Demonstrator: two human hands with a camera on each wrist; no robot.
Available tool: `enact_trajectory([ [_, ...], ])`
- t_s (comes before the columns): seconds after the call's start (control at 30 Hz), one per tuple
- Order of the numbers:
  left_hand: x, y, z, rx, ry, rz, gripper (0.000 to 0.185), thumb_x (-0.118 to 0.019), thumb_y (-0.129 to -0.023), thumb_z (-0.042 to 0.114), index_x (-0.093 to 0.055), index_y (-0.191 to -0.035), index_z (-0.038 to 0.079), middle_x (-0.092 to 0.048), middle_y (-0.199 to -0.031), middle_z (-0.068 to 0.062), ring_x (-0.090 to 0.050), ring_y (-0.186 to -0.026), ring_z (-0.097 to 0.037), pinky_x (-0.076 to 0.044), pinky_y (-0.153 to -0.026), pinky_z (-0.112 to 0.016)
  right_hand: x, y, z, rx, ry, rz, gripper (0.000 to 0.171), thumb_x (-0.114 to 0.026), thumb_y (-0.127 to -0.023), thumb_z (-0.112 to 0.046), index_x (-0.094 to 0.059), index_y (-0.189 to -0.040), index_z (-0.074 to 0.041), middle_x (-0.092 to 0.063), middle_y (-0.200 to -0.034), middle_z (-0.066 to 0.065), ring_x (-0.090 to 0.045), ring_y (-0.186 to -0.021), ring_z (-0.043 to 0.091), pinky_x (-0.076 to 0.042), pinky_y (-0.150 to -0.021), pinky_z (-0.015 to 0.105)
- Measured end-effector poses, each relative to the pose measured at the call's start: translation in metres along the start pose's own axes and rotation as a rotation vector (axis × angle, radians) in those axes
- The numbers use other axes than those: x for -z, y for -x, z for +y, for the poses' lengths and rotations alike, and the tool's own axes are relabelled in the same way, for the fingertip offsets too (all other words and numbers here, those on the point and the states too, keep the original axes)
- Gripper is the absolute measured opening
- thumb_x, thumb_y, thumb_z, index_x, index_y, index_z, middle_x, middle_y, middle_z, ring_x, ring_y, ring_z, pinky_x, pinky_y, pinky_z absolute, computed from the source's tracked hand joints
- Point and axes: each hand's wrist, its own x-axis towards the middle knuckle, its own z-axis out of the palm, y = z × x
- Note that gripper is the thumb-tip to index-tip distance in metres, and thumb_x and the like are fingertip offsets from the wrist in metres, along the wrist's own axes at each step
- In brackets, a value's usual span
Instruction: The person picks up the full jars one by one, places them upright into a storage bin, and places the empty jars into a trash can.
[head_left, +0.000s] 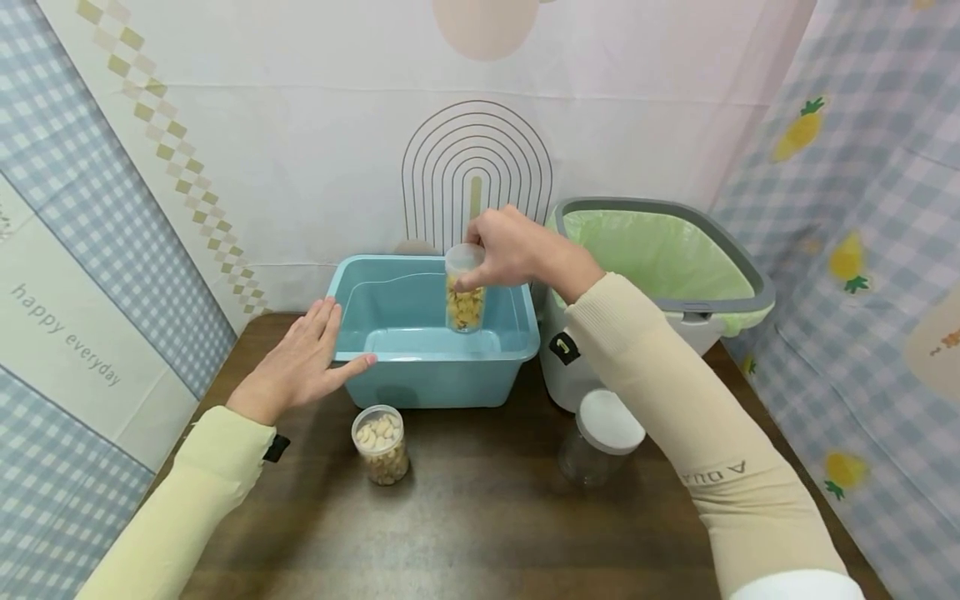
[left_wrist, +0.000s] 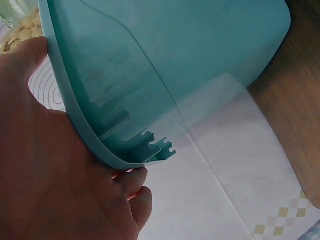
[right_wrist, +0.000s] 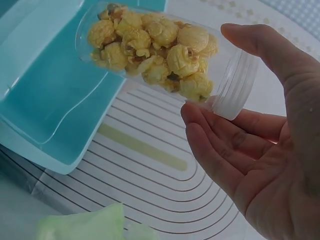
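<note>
We see the right hand pinching the popcorn jar near its lid (the jar hangs below the hand, its base toward the blue basin's inside), while the left hand, fingers straight, touches the basin's edge.

At lower left is a pale yellow sleeve; at lower right, a beige sleeve with ribbed cuff and dark letters.

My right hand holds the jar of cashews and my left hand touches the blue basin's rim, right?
Not quite: your right hand holds the jar of popcorn, as the right wrist view shows. Your left hand does touch the blue basin's rim.
</note>
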Motion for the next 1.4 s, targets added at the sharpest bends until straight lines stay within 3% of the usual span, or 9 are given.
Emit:
enact_trajectory([
  [0.5,-0.001,0.001,0.0,-0.005,0.018,0.008,0.107,-0.043,-0.105,0.069,-0.006,-0.165,-0.012,0.0,-0.175,-0.032,-0.002,-0.164,-0.05,-0.009,-0.133,-0.065,-0.012,-0.028,0.019,-0.092,0.015,0.004,0.035,-0.085,-0.087,-0.037,-0.069,-0.088,-0.006,-0.067,-0.085,0.005,-0.054,-0.074,0.017,-0.048,-0.062,0.028],
  [0.83,-0.003,0.002,0.002,0.001,0.02,0.011,0.107,-0.043,-0.105,0.069,-0.006,-0.165,-0.011,0.0,-0.175,-0.031,-0.001,-0.164,-0.049,-0.009,-0.133,-0.064,-0.026,-0.045,0.033,-0.13,-0.016,-0.017,0.038,-0.084,-0.089,-0.037,-0.072,-0.101,-0.002,-0.071,-0.1,0.011,-0.062,-0.087,0.022,-0.056,-0.074,0.034],
  [1.17,-0.006,0.004,0.003,0.003,0.029,0.018,0.107,-0.043,-0.105,0.069,-0.007,-0.165,-0.011,-0.001,-0.175,-0.031,-0.002,-0.164,-0.049,-0.009,-0.133,-0.064,-0.047,-0.064,0.043,-0.171,-0.049,-0.033,0.041,-0.084,-0.089,-0.035,-0.071,-0.107,-0.001,-0.071,-0.103,0.011,-0.063,-0.087,0.022,-0.056,-0.073,0.032],
  [1.4,-0.005,0.005,0.004,0.005,0.024,0.022,0.106,-0.044,-0.105,0.069,-0.008,-0.165,-0.011,-0.002,-0.175,-0.031,-0.003,-0.164,-0.05,-0.01,-0.133,-0.065,-0.061,-0.076,0.048,-0.186,-0.049,-0.058,0.048,-0.084,-0.09,-0.034,-0.069,-0.12,0.001,-0.069,-0.115,0.014,-0.064,-0.102,0.026,-0.06,-0.086,0.038],
])
